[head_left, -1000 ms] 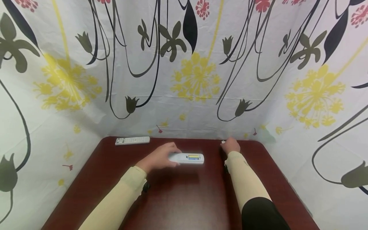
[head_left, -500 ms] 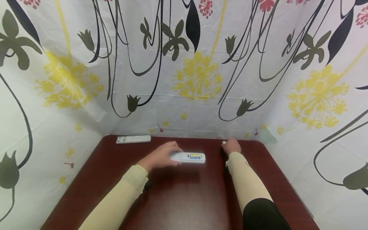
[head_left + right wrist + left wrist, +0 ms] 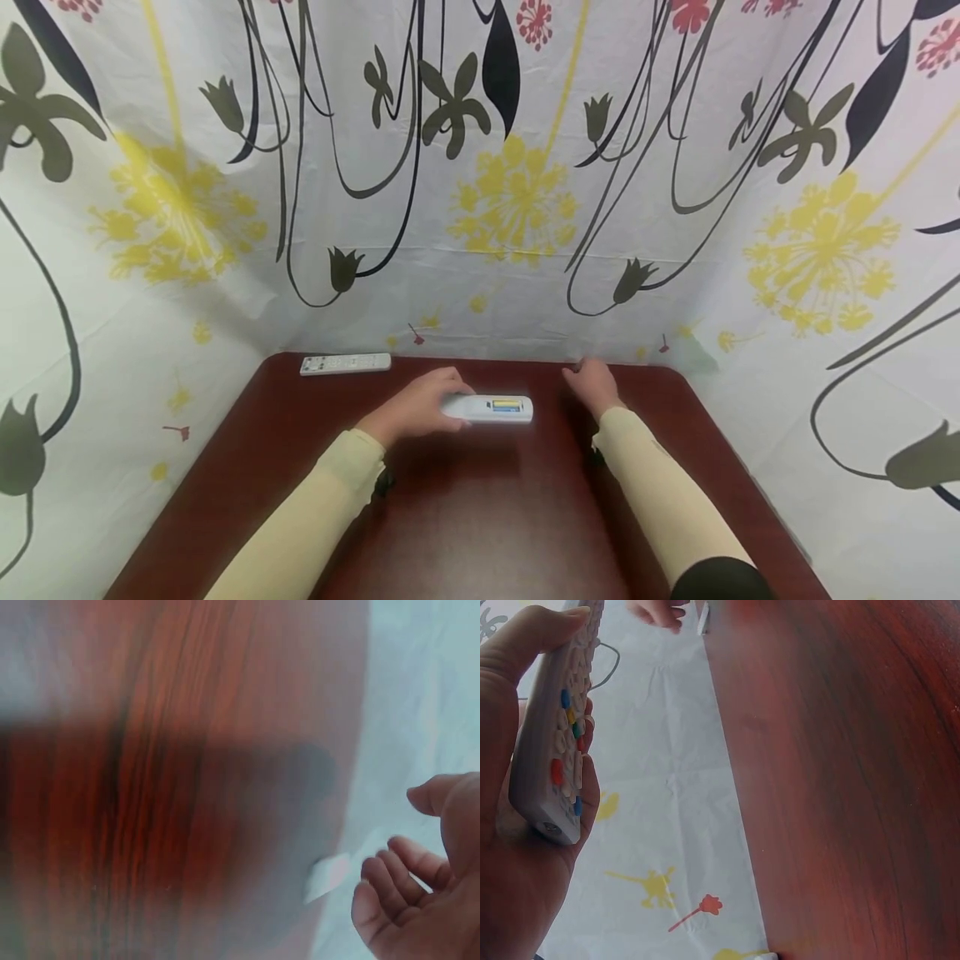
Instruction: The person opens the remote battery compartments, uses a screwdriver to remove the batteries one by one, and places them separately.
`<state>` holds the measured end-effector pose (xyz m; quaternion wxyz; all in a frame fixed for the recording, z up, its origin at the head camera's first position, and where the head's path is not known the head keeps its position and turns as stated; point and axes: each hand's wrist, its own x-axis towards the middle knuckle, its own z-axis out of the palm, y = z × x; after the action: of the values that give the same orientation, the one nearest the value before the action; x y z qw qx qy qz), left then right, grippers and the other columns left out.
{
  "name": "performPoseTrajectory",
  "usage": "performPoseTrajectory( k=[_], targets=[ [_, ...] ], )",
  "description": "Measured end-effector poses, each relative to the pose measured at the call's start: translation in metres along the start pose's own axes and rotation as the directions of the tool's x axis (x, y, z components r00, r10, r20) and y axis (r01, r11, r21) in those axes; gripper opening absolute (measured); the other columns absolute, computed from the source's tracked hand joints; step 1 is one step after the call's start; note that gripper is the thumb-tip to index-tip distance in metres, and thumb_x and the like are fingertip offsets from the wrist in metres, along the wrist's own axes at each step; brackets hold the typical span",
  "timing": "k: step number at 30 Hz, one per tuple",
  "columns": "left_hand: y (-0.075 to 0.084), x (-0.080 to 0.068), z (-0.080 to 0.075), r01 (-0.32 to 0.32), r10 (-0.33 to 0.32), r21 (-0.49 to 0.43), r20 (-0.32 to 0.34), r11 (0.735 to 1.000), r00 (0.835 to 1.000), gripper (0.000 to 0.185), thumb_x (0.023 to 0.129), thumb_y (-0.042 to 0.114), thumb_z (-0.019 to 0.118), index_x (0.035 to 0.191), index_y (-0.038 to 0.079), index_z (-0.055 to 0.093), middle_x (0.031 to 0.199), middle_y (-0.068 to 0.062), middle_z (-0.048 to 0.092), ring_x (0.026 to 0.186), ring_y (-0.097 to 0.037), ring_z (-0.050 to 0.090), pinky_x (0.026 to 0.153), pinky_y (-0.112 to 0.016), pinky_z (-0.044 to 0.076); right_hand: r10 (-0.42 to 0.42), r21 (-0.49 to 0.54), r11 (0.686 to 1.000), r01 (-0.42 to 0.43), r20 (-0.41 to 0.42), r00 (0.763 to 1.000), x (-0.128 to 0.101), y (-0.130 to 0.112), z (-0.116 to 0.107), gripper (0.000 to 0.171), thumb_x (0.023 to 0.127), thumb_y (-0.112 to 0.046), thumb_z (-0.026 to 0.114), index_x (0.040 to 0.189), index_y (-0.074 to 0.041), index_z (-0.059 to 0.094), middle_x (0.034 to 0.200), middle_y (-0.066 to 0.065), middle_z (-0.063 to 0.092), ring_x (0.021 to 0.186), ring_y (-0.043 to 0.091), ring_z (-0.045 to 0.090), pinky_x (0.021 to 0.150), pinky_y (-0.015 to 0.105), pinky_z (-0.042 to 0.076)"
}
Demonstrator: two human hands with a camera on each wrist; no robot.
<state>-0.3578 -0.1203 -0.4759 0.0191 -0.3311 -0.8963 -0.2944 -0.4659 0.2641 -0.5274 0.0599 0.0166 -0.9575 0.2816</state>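
My left hand (image 3: 415,409) grips a white remote (image 3: 491,408) by one end and holds it just above the dark red table (image 3: 480,517). The remote's back faces up, with a yellow battery showing in its open bay. In the left wrist view the remote (image 3: 559,742) shows coloured buttons on its underside, with my palm (image 3: 517,885) curled round it. My right hand (image 3: 588,385) is at the table's back edge, fingers loosely curled and holding nothing. A small white piece (image 3: 326,876) lies on the table just before those fingers (image 3: 390,889).
A second white remote (image 3: 345,364) lies at the back left corner of the table. Flower-printed cloth (image 3: 495,192) walls in the table at the back and on both sides.
My right hand has shifted slightly left along the back edge and its forearm has swung outward. The left hand and remote have barely moved.
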Motion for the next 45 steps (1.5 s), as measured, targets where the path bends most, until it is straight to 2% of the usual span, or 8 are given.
performPoseTrajectory(
  k=[6,13,20,26,30,36,40,45],
  targets=[
    [-0.001,0.001,-0.003,-0.014,0.014,0.009,-0.012,1.000,1.000,0.043,0.091,0.036,0.093,0.128,0.021,0.079,0.112,0.010,0.061,0.102,-0.011,0.058,0.091,-0.034,0.053,-0.189,0.110,0.977,0.183,0.045,0.981,-0.030,-0.040,-0.012,0.025,0.111,-0.026,0.068,0.118,-0.002,0.071,0.112,0.016,0.072,0.098,0.032,0.067,0.089,0.053,0.057],
    [-0.001,0.000,-0.003,-0.016,0.016,0.013,-0.011,1.000,1.000,0.042,0.091,0.035,0.093,0.128,0.020,0.079,0.112,0.010,0.061,0.101,-0.011,0.058,0.090,-0.034,0.053,-0.286,0.135,0.952,0.275,0.072,0.956,-0.059,-0.067,-0.024,0.014,0.110,-0.022,0.067,0.116,-0.010,0.071,0.110,0.008,0.072,0.097,0.025,0.066,0.089,0.049,0.057],
    [0.002,0.000,-0.002,-0.005,0.006,0.002,-0.013,1.000,1.000,0.042,0.091,0.036,0.093,0.128,0.020,0.079,0.112,0.010,0.061,0.101,-0.012,0.058,0.090,-0.034,0.053,-0.343,0.191,0.929,0.318,0.111,0.933,-0.081,-0.074,-0.037,0.020,0.109,-0.018,0.063,0.127,-0.012,0.070,0.122,0.006,0.072,0.108,0.026,0.068,0.096,0.052,0.057],
    [0.004,-0.001,0.000,-0.024,0.024,0.010,-0.004,1.000,1.000,0.042,0.091,0.035,0.093,0.128,0.019,0.080,0.109,0.009,0.061,0.097,-0.012,0.058,0.088,-0.034,0.053,-0.467,0.265,0.870,0.415,0.181,0.865,-0.096,-0.076,-0.037,0.029,0.108,-0.016,0.063,0.137,-0.011,0.065,0.131,0.006,0.067,0.117,0.022,0.066,0.103,0.050,0.055],
    [0.005,0.000,0.000,-0.035,0.035,0.011,-0.006,0.999,0.999,0.043,0.090,0.034,0.093,0.128,0.018,0.080,0.107,0.008,0.061,0.096,-0.012,0.058,0.087,-0.034,0.053,-0.534,0.296,0.831,0.470,0.190,0.824,-0.102,-0.081,-0.034,0.032,0.108,-0.019,0.068,0.139,-0.015,0.063,0.134,0.005,0.065,0.117,0.018,0.064,0.102,0.044,0.056],
    [0.007,0.002,0.000,-0.039,0.039,0.010,-0.016,0.999,0.999,0.042,0.090,0.034,0.093,0.127,0.018,0.080,0.107,0.009,0.061,0.096,-0.011,0.058,0.087,-0.033,0.053,-0.612,0.291,0.780,0.553,0.172,0.772,-0.107,-0.089,-0.029,0.043,0.103,-0.029,0.082,0.140,-0.021,0.062,0.134,-0.003,0.062,0.114,0.015,0.062,0.095,0.036,0.058],
    [0.008,0.002,0.001,-0.042,0.042,0.003,-0.013,0.999,0.999,0.042,0.091,0.034,0.093,0.128,0.018,0.080,0.108,0.009,0.061,0.097,-0.012,0.058,0.088,-0.033,0.053,-0.624,0.273,0.774,0.571,0.177,0.761,-0.108,-0.092,-0.024,0.045,0.100,-0.028,0.084,0.140,-0.021,0.063,0.133,-0.009,0.060,0.114,0.013,0.061,0.094,0.034,0.059],
    [0.007,0.003,0.002,-0.047,0.047,0.003,-0.016,0.999,0.999,0.042,0.091,0.037,0.093,0.128,0.020,0.080,0.108,0.010,0.060,0.098,-0.011,0.059,0.089,-0.031,0.053,-0.618,0.226,0.783,0.579,0.187,0.763,-0.108,-0.095,-0.018,0.046,0.099,-0.036,0.086,0.138,-0.025,0.064,0.130,-0.013,0.059,0.114,0.010,0.059,0.094,0.034,0.058]
  ],
)
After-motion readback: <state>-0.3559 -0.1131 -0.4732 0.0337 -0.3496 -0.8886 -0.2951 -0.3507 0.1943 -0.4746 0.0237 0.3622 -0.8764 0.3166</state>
